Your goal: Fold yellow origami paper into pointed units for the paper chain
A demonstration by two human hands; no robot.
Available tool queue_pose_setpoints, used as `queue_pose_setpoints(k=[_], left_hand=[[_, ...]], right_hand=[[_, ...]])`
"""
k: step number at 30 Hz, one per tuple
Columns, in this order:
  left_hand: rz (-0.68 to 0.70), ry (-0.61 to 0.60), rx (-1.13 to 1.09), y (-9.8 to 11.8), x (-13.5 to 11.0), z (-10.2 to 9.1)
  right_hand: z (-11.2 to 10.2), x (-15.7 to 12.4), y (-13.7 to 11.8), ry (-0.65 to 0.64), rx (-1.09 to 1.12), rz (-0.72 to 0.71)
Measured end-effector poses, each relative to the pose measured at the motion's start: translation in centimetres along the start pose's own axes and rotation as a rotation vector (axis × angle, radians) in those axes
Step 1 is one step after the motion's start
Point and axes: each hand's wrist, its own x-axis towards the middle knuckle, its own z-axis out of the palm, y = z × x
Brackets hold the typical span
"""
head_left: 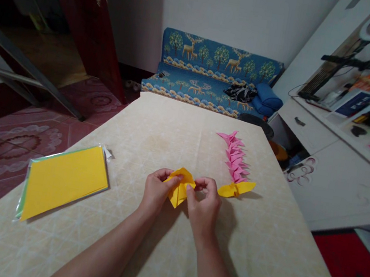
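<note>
A folded yellow origami paper (178, 192) is held just above the table between both hands, its creased point facing me. My left hand (158, 188) pinches its left side, thumb on top and fingers curled at the edge. On the opposite side, my right hand (205, 202) grips the right corner between thumb and fingers. To the right of that hand lies a finished yellow paper crane (236, 189) with its wings spread. Behind it stretches a row of several pink paper cranes (236, 158) set close together.
A stack of yellow paper sheets (67, 183) in a clear sleeve lies on the left of the table (159, 125). Beyond the far edge stands a blue patterned sofa (211, 79). A white cabinet (336, 181) is on the right, and a red door (93, 25) on the left.
</note>
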Motion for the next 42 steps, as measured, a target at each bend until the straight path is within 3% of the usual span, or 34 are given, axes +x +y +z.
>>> queue_pose_setpoints(k=[9, 16, 21, 28, 33, 37, 42], left_hand=[[0.072, 0.044, 0.027, -0.1, 0.0, 0.0], [0.172, 0.053, 0.205, -0.7, 0.2, -0.2], [0.104, 0.047, 0.124, -0.3, 0.1, -0.3], [-0.014, -0.037, 0.079, 0.4, -0.3, -0.1], [0.019, -0.009, 0.085, 0.1, -0.2, -0.3], [0.066, 0.025, 0.146, 0.0, -0.1, -0.3], [0.084, -0.012, 0.241, 0.1, -0.1, -0.3]], right_hand=[[0.0, 0.3, 0.1, -0.030, 0.078, 0.208], [-0.1, 0.0, -0.2, -0.086, -0.108, -0.040], [-0.2, -0.1, -0.6, -0.163, -0.061, -0.059], [-0.3, 0.3, -0.2, -0.151, 0.127, 0.140], [-0.3, 0.5, -0.3, -0.179, 0.256, 0.246], [0.0, 0.2, 0.1, -0.227, 0.113, 0.196], [0.1, 0.1, 0.7, -0.162, -0.155, 0.014]])
